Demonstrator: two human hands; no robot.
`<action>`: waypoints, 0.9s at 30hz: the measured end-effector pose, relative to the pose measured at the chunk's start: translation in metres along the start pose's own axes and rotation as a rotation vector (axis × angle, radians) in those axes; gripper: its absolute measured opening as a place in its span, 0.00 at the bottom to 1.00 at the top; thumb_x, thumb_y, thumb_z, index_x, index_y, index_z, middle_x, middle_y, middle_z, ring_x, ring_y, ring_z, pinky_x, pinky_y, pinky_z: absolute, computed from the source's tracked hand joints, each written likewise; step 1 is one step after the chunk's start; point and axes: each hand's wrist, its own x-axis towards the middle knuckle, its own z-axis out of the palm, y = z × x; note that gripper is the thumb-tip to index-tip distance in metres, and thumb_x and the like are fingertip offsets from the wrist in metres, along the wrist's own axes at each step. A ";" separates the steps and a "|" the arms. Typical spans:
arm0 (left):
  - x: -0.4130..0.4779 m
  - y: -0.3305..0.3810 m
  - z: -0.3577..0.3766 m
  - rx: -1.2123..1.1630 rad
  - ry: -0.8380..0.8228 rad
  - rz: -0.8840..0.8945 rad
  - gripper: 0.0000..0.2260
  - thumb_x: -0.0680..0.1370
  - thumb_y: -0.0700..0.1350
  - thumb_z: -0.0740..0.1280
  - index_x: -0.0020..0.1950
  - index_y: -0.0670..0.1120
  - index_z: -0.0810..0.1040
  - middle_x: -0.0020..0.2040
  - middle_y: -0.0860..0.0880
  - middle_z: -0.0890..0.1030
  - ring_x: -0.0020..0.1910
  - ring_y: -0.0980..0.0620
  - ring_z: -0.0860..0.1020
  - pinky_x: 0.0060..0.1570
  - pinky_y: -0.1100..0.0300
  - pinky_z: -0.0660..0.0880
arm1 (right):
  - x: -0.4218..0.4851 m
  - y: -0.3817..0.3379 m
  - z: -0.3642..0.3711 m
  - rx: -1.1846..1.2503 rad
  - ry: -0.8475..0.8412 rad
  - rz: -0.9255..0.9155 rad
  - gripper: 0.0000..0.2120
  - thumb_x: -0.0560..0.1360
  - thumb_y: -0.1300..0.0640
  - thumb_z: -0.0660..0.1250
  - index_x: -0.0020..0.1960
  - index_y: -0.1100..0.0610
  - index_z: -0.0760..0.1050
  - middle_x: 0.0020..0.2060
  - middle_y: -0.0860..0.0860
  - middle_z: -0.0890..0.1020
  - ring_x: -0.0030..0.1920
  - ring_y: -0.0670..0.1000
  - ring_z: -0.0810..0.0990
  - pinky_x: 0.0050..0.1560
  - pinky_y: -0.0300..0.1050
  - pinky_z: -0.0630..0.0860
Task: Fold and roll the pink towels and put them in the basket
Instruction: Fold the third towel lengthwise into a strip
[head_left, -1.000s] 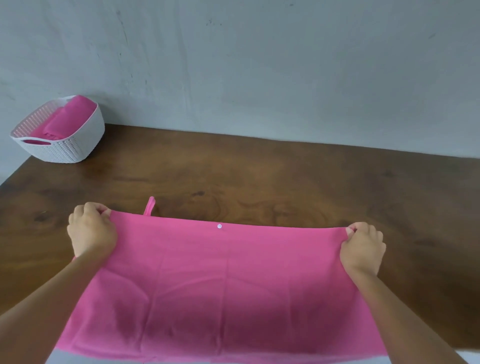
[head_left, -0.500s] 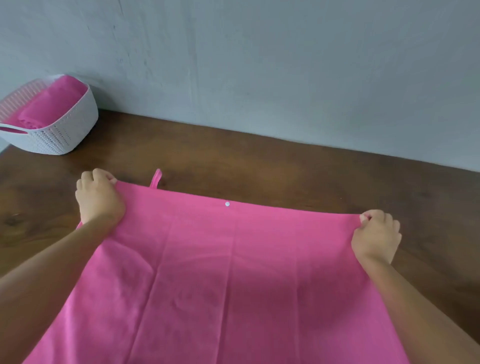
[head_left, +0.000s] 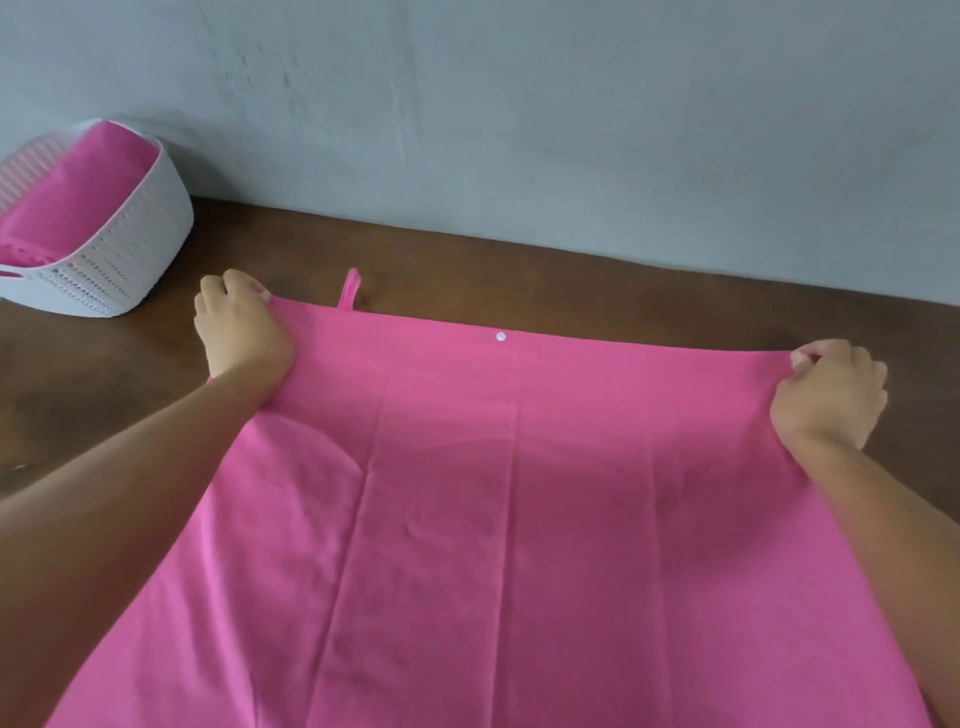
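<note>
Pink towel (head_left: 519, 493) spread flat at counter (head_left: 571, 291) centre. Left hand (head_left: 241, 332) and right hand (head_left: 828, 395), fingers pinched shut on far corners at 10 and 2 o'clock. Basket (head_left: 119, 260) at 10 o'clock, already holding pink cloth. Risk: uneven corner tension, skewed fold; hanging loop (head_left: 350, 288) possibly caught inside the roll.

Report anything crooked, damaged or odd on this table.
Nothing stands out. The pink towel lies spread on the table, each far corner pinched by the left hand and right hand. Only fold creases show.
</note>
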 end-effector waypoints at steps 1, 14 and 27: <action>0.005 0.002 0.003 0.003 -0.002 0.002 0.09 0.81 0.37 0.58 0.58 0.38 0.75 0.62 0.34 0.72 0.60 0.34 0.71 0.63 0.43 0.64 | 0.005 -0.003 0.002 -0.001 0.001 0.000 0.08 0.80 0.61 0.60 0.55 0.60 0.76 0.57 0.63 0.77 0.60 0.66 0.71 0.60 0.61 0.68; 0.072 0.038 0.039 -0.002 -0.016 0.045 0.10 0.80 0.37 0.58 0.59 0.38 0.74 0.64 0.33 0.70 0.62 0.33 0.69 0.66 0.43 0.64 | 0.060 -0.026 0.026 -0.003 0.012 0.010 0.09 0.78 0.62 0.61 0.55 0.59 0.76 0.56 0.62 0.77 0.60 0.65 0.71 0.58 0.60 0.69; 0.124 0.057 0.072 0.018 0.025 0.042 0.12 0.78 0.36 0.62 0.59 0.30 0.72 0.63 0.28 0.71 0.62 0.28 0.71 0.65 0.40 0.66 | 0.102 -0.042 0.047 -0.039 0.033 0.023 0.10 0.79 0.61 0.63 0.58 0.63 0.75 0.59 0.64 0.76 0.63 0.66 0.71 0.60 0.61 0.68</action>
